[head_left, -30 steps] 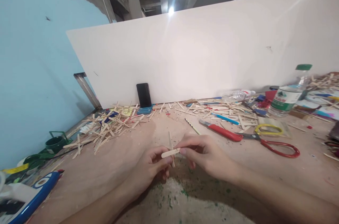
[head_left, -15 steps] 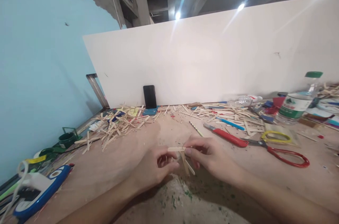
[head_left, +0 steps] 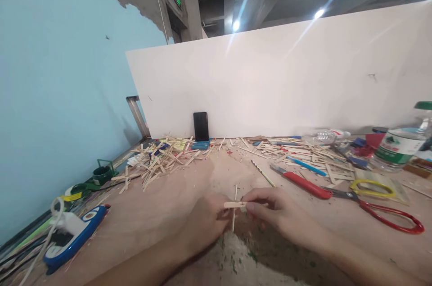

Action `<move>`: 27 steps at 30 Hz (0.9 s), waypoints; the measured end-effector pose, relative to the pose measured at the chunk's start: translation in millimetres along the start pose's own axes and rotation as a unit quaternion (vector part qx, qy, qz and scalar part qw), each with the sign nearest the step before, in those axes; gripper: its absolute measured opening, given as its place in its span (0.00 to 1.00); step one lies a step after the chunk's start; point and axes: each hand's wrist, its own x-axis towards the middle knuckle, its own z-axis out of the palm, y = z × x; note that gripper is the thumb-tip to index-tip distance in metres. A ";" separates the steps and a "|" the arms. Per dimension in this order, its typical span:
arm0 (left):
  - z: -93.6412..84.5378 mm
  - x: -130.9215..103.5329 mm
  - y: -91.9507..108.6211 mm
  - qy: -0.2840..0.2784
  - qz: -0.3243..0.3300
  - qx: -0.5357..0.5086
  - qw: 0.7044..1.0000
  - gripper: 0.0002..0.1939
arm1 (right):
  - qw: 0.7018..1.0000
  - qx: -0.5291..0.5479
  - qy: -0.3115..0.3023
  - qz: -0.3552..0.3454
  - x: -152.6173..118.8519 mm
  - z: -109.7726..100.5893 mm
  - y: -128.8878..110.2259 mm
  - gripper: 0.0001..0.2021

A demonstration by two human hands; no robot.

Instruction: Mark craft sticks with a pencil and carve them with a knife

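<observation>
- At the far left is a blue wall (head_left: 60,79). Below it sits a blue and white gadget (head_left: 80,232) with a white plug (head_left: 64,223) and a white cord.
- Next comes a little green cup (head_left: 102,175), near the edge of the tabletop (head_left: 151,218).
- Then there is a messy heap of wooden sticks (head_left: 162,162), lying this way and that.
- A black phone (head_left: 201,126) stands up in front of a big white board (head_left: 270,83), with a flat blue thing (head_left: 201,145) at its foot.
- The left hand (head_left: 211,214) is nearer, with its fingers curled. They are just beside two crossed sticks, but I cannot tell if they grip one.
- Those two are between the hands: a flat stick (head_left: 234,204) going sideways, and a thin stick (head_left: 234,223) going up and down behind it.
- A stripy pencil (head_left: 263,173) lies just past the right hand (head_left: 268,208), whose thumb and finger pinch the right end of the flat stick.
- More loose sticks (head_left: 290,151) lie at the back, with a blue pen (head_left: 308,166) among them.
- A red knife (head_left: 307,183) comes next, then scissors (head_left: 351,195) with one yellow and one red handle.
- Far right stands a bottle (head_left: 396,148) with a green cap.
</observation>
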 end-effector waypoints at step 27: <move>-3.2 0.4 -22.9 -0.014 0.150 0.174 0.973 0.14 | 0.983 -0.160 -0.095 0.002 -4.5 -17.8 -7.6 0.17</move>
